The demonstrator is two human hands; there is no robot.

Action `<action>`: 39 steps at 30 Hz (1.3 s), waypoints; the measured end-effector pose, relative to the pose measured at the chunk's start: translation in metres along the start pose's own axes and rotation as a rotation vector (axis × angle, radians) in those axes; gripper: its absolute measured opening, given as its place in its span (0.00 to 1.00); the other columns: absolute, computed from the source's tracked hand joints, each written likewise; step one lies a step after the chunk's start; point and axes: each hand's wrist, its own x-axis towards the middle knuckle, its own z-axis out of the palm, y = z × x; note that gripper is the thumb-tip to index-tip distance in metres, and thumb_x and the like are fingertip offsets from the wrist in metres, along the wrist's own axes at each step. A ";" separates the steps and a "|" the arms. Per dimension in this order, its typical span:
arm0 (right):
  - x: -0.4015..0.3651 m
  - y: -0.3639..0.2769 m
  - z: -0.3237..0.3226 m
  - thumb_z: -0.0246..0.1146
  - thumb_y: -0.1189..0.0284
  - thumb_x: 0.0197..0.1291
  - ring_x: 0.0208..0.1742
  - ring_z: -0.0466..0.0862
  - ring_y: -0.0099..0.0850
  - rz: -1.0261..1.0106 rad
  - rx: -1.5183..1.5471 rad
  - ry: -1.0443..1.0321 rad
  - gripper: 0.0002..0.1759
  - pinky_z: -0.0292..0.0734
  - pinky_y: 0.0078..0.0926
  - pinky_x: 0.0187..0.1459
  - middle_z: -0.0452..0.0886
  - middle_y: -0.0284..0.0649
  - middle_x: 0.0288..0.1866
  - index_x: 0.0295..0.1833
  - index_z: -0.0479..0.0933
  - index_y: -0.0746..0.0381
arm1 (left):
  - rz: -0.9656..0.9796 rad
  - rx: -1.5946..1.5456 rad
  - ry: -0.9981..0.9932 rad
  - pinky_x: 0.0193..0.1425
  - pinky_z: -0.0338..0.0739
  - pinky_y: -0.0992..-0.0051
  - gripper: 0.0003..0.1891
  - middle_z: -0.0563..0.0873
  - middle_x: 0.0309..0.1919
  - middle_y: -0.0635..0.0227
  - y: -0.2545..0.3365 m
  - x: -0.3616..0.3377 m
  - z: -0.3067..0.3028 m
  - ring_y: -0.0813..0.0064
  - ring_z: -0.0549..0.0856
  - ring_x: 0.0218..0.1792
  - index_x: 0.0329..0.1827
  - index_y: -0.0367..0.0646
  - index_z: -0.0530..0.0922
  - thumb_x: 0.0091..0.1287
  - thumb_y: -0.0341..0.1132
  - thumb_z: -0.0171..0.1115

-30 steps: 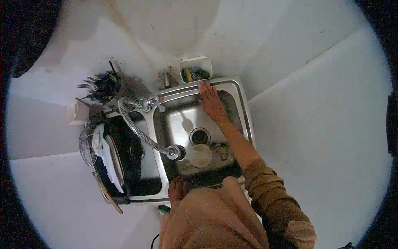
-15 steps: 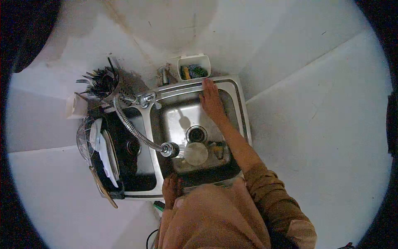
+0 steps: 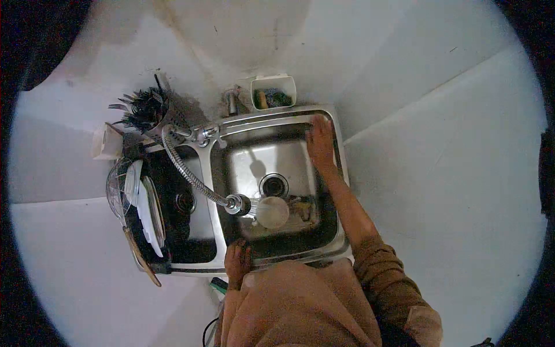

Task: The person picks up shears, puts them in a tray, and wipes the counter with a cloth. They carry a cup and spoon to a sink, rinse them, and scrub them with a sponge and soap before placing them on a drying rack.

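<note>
My right hand [image 3: 321,141] lies flat with fingers stretched out at the back right corner of the steel sink [image 3: 341,191], against its inner edge. At the front rim, left of my body, my left hand [image 3: 237,260] rests with its fingers pointing into the basin. Neither hand shows anything held. A flexible tap [image 3: 193,180] bends over the right basin, and water comes from its spray head [image 3: 236,205]. Below it sits a round pale item [image 3: 272,212] whose kind I cannot make out. Beside that lies a small dark and yellowish thing [image 3: 302,208], near the drain [image 3: 273,186].
The left basin holds plates [image 3: 151,214] on edge and a wire skimmer [image 3: 120,194] with a wooden handle. Behind stand a cutlery holder [image 3: 171,118] full of utensils, a white container [image 3: 108,143] and a white box [image 3: 273,81] with sponges. Walls [image 3: 422,162] enclose the sink.
My right hand has moved right and slightly toward me, from the back rim to the right corner of the basin. My left hand stays at the front rim.
</note>
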 end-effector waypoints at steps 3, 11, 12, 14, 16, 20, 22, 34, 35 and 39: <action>0.030 -0.009 0.006 0.53 0.59 0.61 0.70 0.53 0.49 0.011 -0.007 0.124 0.32 0.45 0.47 0.69 0.57 0.54 0.67 0.64 0.58 0.72 | -0.003 -0.008 -0.009 0.44 0.75 0.62 0.14 0.79 0.43 0.54 -0.005 -0.004 0.004 0.53 0.79 0.43 0.46 0.41 0.75 0.57 0.34 0.61; 0.045 -0.035 0.012 0.54 0.55 0.60 0.70 0.53 0.53 -0.150 -0.179 -0.044 0.38 0.44 0.49 0.69 0.55 0.60 0.67 0.62 0.57 0.77 | -0.084 -0.022 -0.051 0.45 0.75 0.61 0.13 0.79 0.43 0.55 0.002 0.000 -0.001 0.53 0.78 0.42 0.45 0.40 0.75 0.58 0.35 0.60; 0.041 -0.047 0.007 0.55 0.56 0.59 0.70 0.53 0.53 -0.131 -0.153 -0.063 0.38 0.44 0.48 0.69 0.55 0.60 0.67 0.62 0.56 0.78 | -0.081 0.027 -0.074 0.44 0.75 0.62 0.14 0.79 0.43 0.55 0.000 -0.001 0.001 0.53 0.79 0.41 0.45 0.40 0.75 0.58 0.35 0.61; 0.038 -0.057 0.007 0.56 0.57 0.58 0.70 0.53 0.53 -0.112 -0.126 -0.082 0.39 0.44 0.47 0.69 0.55 0.61 0.67 0.62 0.56 0.78 | -0.079 0.076 -0.098 0.44 0.75 0.62 0.14 0.79 0.43 0.55 -0.004 -0.003 0.003 0.53 0.79 0.41 0.45 0.40 0.76 0.58 0.36 0.61; 0.035 -0.058 0.017 0.59 0.61 0.55 0.70 0.53 0.53 -0.114 -0.124 0.044 0.39 0.44 0.45 0.70 0.55 0.60 0.67 0.62 0.55 0.79 | -0.022 0.067 -0.054 0.43 0.75 0.63 0.15 0.79 0.42 0.56 0.000 0.000 -0.001 0.54 0.79 0.40 0.45 0.41 0.75 0.57 0.36 0.62; 0.018 -0.058 0.028 0.58 0.67 0.55 0.69 0.55 0.53 -0.153 -0.228 0.016 0.36 0.46 0.44 0.69 0.56 0.60 0.66 0.64 0.54 0.76 | -0.056 0.017 -0.080 0.43 0.75 0.63 0.15 0.79 0.43 0.56 -0.019 -0.013 0.016 0.55 0.79 0.41 0.45 0.41 0.76 0.56 0.37 0.63; 0.008 -0.049 0.041 0.57 0.71 0.56 0.68 0.56 0.53 -0.425 0.193 -0.162 0.34 0.48 0.44 0.69 0.57 0.60 0.65 0.65 0.54 0.73 | -0.033 -0.047 -0.038 0.43 0.75 0.63 0.15 0.79 0.42 0.56 -0.012 -0.007 0.010 0.55 0.79 0.40 0.44 0.41 0.76 0.56 0.37 0.63; 0.005 -0.056 -0.003 0.58 0.58 0.57 0.72 0.44 0.54 0.167 -0.116 -0.056 0.42 0.38 0.48 0.70 0.45 0.62 0.70 0.67 0.49 0.75 | -0.041 0.021 -0.045 0.42 0.76 0.62 0.14 0.80 0.43 0.56 -0.022 -0.015 0.018 0.54 0.80 0.40 0.44 0.40 0.76 0.56 0.35 0.62; 0.006 -0.059 0.001 0.58 0.58 0.57 0.72 0.44 0.54 0.170 -0.116 -0.056 0.42 0.38 0.48 0.70 0.45 0.62 0.70 0.67 0.49 0.75 | -0.040 0.022 -0.047 0.42 0.76 0.62 0.14 0.80 0.43 0.56 -0.020 -0.013 0.015 0.54 0.80 0.40 0.44 0.40 0.76 0.56 0.35 0.62; 0.000 -0.061 0.041 0.58 0.61 0.55 0.73 0.43 0.52 0.047 -0.138 -0.010 0.42 0.37 0.47 0.70 0.45 0.61 0.70 0.67 0.50 0.74 | -0.067 -0.052 -0.069 0.41 0.76 0.63 0.15 0.80 0.43 0.57 -0.039 -0.026 0.032 0.55 0.80 0.39 0.46 0.41 0.75 0.55 0.35 0.63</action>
